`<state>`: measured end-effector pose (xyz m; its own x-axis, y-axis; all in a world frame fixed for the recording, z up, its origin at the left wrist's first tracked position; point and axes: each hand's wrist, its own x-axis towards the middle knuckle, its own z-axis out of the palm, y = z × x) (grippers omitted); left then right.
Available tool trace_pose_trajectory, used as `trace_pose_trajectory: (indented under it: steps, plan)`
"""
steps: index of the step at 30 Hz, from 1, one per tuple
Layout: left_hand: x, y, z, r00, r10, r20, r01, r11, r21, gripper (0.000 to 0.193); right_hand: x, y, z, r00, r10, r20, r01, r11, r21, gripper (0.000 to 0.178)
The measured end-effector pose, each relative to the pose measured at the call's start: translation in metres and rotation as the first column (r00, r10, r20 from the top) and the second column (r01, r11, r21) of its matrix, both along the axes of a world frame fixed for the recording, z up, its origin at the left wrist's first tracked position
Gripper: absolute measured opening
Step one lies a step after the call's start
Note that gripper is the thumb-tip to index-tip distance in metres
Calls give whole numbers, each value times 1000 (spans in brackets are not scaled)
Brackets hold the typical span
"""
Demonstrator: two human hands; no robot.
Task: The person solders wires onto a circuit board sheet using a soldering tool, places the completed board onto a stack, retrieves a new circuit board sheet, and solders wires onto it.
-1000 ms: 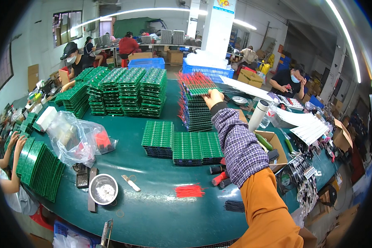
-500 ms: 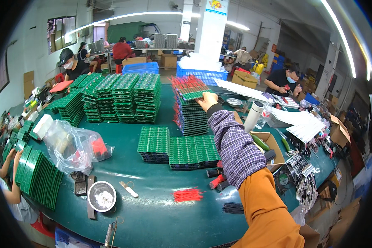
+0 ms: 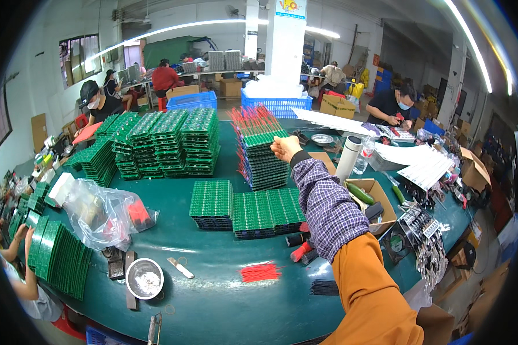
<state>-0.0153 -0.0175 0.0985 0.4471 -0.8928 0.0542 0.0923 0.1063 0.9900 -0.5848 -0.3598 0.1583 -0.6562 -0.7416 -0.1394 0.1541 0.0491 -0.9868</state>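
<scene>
My right hand [image 3: 285, 148] reaches far across the table, at the end of a plaid cuff and orange sleeve. It lies at the near right corner of a tall stack of green circuit boards [image 3: 265, 164] with red wires fanning out at the back. Its fingers curl on the edge of the top board [image 3: 263, 138]. Two low stacks of green boards [image 3: 253, 210] lie nearer to me, left of my forearm. A bunch of red wires [image 3: 260, 272] lies on the green table [image 3: 213, 299]. My left hand is out of view.
Large piles of green boards [image 3: 164, 141] fill the back left. Near the left edge are a clear plastic bag [image 3: 101, 213], a metal bowl [image 3: 144, 279] and a co-worker's hands on upright boards [image 3: 54, 256]. A cardboard box [image 3: 380, 201] and white cylinder [image 3: 349, 158] stand right. Other people work at the back.
My right hand stays at the top of the tall stack. The whole view has slid slightly down and left as my head moved.
</scene>
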Motion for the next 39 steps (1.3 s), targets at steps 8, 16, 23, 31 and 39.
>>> trace_pose_trajectory:
  steps: [8, 16, 23, 31, 39]
  plan:
    - [33, 13, -74, 1000, -17, 23, 17, 1000, 2, 31, 5, 18, -14, 999, -47, -22, 43, 988, -145, 31]
    - [30, 26, -79, 1000, -31, 1, 31, 997, 77, 30, -37, 72, -97, 794, -67, -604, 153, 984, 92, 11]
    - [25, 37, -63, 999, 33, 27, -35, 996, 86, 28, 62, 92, -97, 482, 248, -840, -204, 965, 167, 36]
    - [17, 39, -67, 998, 58, -1, -58, 996, 62, 35, 159, 45, -117, 686, 372, -625, -299, 928, 225, 39]
    - [39, 42, -74, 995, 96, -2, -95, 993, 73, 37, 185, 19, -121, 720, 233, -653, -66, 960, 271, 53]
